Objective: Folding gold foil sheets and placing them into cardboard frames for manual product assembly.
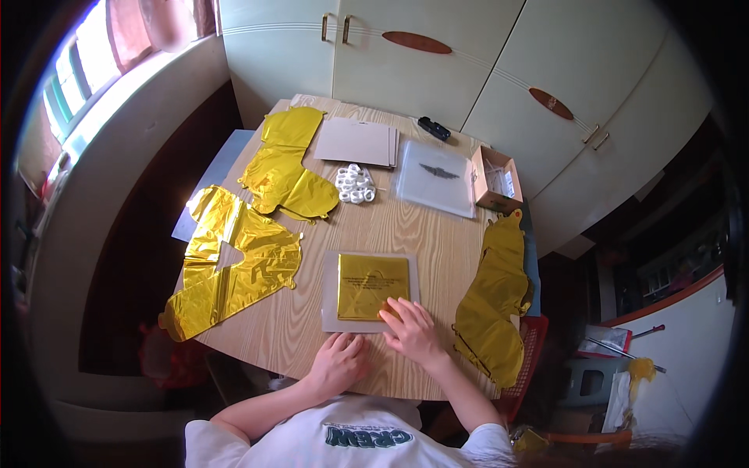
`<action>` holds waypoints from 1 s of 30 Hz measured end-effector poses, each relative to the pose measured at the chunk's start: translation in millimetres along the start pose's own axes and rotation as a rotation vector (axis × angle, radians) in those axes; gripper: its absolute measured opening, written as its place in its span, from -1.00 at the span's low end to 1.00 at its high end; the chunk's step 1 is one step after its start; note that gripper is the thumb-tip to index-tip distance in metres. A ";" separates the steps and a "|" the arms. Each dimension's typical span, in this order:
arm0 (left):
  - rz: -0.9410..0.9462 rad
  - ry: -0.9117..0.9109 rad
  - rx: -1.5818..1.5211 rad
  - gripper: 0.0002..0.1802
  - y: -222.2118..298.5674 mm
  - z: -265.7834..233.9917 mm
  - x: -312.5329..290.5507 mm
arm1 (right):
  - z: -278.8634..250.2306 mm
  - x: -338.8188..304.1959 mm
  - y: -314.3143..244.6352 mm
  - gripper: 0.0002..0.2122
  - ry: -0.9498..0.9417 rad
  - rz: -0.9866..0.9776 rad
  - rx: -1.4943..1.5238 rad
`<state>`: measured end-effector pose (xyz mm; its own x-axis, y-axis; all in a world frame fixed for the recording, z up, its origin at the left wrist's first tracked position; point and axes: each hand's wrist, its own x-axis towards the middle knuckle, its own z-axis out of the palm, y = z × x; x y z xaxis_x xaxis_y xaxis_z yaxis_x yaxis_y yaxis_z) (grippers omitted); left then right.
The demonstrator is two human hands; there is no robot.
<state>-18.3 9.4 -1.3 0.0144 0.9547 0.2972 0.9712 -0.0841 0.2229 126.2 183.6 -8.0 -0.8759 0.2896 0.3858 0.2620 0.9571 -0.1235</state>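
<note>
A square of folded gold foil balloon [373,285] lies on a slightly larger pale sheet or clear plastic bag [331,312]; I cannot tell whether the foil is inside it. My right hand [412,331] rests with fingers stretched over the foil's lower right corner. At the sheet's near edge sits my left hand [339,363], fingers curled in and tips close to that edge; whatever they may pinch is hidden.
Flat gold foil balloons lie at the table's back left [285,160], left [234,261] and right edge [495,300]. Farther back are grey cards [355,142], white rings [356,184], clear bags [421,191], an open box [509,168] and a black object [434,129].
</note>
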 end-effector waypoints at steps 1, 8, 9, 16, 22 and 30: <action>-0.006 -0.017 -0.004 -0.45 -1.7 -3.5 -4.7 | -3.2 -4.5 -0.7 -0.55 -0.027 0.005 0.018; -0.111 -0.079 0.080 -0.40 -3.5 -34.7 -59.0 | -11.3 -37.1 -41.6 -0.43 -0.025 -0.001 0.184; -0.128 -0.087 0.102 -0.39 -5.4 -37.4 -68.2 | -11.9 -41.8 -52.6 -0.43 0.005 0.005 0.203; -0.326 -0.086 0.067 -0.40 -5.1 -46.6 -110.3 | -7.1 -67.7 -98.8 -0.62 -0.058 -0.121 0.203; -0.392 -0.048 0.015 -0.43 5.4 -44.1 -114.4 | 0.0 -61.4 -117.9 -0.63 -0.080 -0.166 0.102; -1.005 0.066 -1.315 -0.59 26.0 -17.7 -143.1 | 6.7 -78.7 -123.3 -0.75 0.048 -0.326 0.085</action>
<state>0.7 -134.4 -21.6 -0.4968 0.7631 -0.4132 -0.2677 0.3182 0.9094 160.1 42.8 -29.3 -0.8875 -0.0296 0.4598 -0.0651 0.9960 -0.0616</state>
